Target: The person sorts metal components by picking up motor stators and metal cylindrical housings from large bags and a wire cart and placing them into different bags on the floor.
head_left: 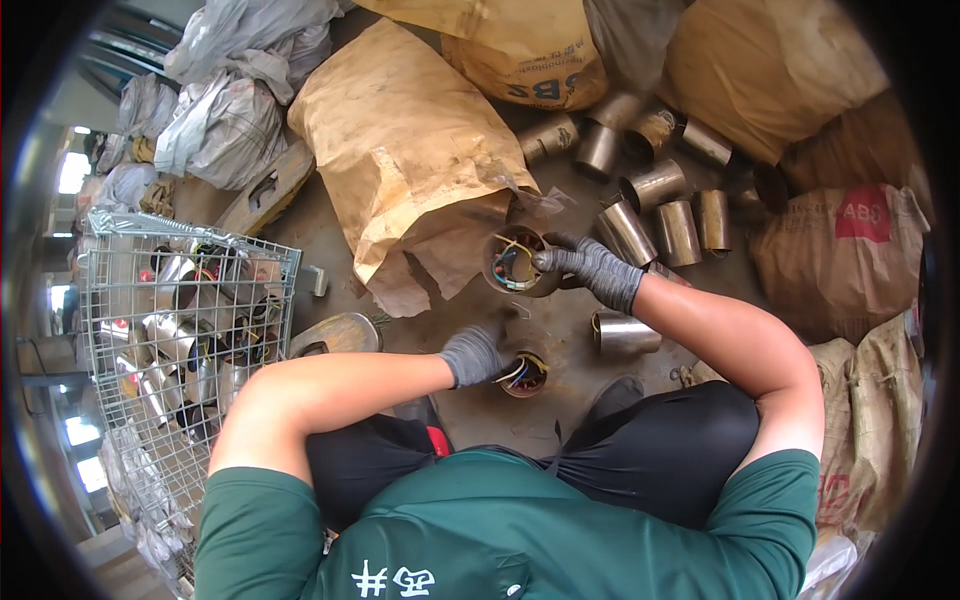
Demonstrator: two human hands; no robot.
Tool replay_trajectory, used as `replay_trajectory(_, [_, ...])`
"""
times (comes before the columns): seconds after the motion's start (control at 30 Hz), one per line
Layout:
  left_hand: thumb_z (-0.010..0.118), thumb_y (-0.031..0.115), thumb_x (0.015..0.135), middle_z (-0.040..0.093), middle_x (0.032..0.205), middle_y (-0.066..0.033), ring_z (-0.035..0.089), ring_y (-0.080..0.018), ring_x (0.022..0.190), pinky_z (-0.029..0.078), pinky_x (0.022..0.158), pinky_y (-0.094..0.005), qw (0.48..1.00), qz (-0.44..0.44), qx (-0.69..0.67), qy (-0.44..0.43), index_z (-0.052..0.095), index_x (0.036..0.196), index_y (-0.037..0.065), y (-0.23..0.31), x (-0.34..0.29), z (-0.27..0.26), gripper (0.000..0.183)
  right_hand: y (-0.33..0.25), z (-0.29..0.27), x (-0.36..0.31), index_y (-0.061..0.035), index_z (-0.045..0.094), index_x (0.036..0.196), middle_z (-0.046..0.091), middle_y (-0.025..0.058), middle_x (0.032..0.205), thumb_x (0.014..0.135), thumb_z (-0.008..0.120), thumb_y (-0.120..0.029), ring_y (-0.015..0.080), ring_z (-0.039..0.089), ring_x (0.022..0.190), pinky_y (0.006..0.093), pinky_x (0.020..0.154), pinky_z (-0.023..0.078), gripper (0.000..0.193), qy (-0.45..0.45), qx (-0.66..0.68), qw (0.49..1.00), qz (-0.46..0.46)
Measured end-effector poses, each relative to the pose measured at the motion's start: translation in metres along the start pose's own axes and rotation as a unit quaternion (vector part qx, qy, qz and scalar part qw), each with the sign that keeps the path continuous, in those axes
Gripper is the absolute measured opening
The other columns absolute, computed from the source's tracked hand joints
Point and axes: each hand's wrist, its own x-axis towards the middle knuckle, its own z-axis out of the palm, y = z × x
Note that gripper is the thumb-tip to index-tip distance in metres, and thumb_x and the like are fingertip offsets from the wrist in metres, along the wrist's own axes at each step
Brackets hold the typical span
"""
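Note:
My right hand [603, 270], in a grey work glove, grips the rim of a metal-cased motor stator [539, 282]. Coloured wires show inside the stator's round opening, and the paper sack's torn mouth is just beyond it. My left hand [472, 355], gloved in grey too, is nearer to me; its fingers are smeared by motion. Right beside that hand, a second wired stator [524, 388] stands on the floor with its opening up. A third metal cylinder [628, 332] lies on its side below my right wrist, with a bit of yellow wire at its end.
A large brown paper sack [410, 140] lies ahead. Several bare metal cylinders [678, 233] are scattered at the far right, near more sacks [840, 260]. At the left stands a wire cage [195, 330] with metal parts inside. Plastic bags [225, 130] are piled behind it.

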Motion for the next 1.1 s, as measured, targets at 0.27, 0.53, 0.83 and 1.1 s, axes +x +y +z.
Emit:
replay_trajectory(0.27, [0.089, 0.012, 0.067, 0.056, 0.129, -0.0157, 0.056, -0.0286, 0.123, 0.047, 0.104, -0.0386, 0.950, 0.183, -0.088, 0.239, 0.045, 0.139, 0.004, 0.064, -0.009, -0.107, 0.084, -0.032, -0.002, -0.020, -0.0004, 0.037, 0.152, 0.058, 0.0197, 0.136, 0.075, 0.075, -0.067, 0.0278, 0.059, 0.119, 0.0430, 0.098, 0.049, 0.108, -0.065, -0.035, 0.997, 0.019])
replay_trajectory(0.53, [0.083, -0.004, 0.067, 0.067, 0.113, -0.0059, 0.063, -0.0160, 0.104, 0.052, 0.094, -0.0324, 0.927, 0.040, -0.312, 0.206, 0.065, 0.118, -0.001, 0.082, -0.116, -0.211, 0.054, -0.047, -0.068, -0.014, -0.0106, 0.039, 0.153, 0.063, 0.0196, 0.130, 0.079, 0.067, -0.070, 0.0352, 0.067, 0.105, 0.0479, 0.091, 0.053, 0.099, -0.111, -0.127, 0.985, 0.029])
replay_trajectory(0.83, [0.065, 0.017, 0.096, 0.062, 0.124, -0.0155, 0.064, -0.0237, 0.109, 0.053, 0.096, -0.0367, 0.652, -0.059, 0.051, 0.754, 0.051, 0.139, 0.001, -0.097, -0.463, -0.416, 0.048, 0.067, -0.125, 0.047, 0.0069, 0.029, 0.147, 0.057, 0.0321, 0.130, 0.072, 0.083, -0.044, 0.0397, 0.059, 0.122, 0.0422, 0.104, 0.048, 0.106, 0.255, -0.521, 0.800, 0.151])
replay_trajectory(1.1, [0.054, 0.012, 0.099, 0.049, 0.148, -0.0202, 0.058, -0.0262, 0.125, 0.050, 0.103, -0.0335, 0.506, -0.285, -0.272, 0.767, 0.032, 0.156, 0.009, -0.264, -0.566, -0.485, 0.062, 0.065, -0.130, 0.037, -0.0008, 0.045, 0.138, 0.059, 0.0236, 0.131, 0.061, 0.089, -0.035, 0.0371, 0.058, 0.121, 0.0397, 0.104, 0.047, 0.096, 0.281, -0.433, 0.852, 0.092])
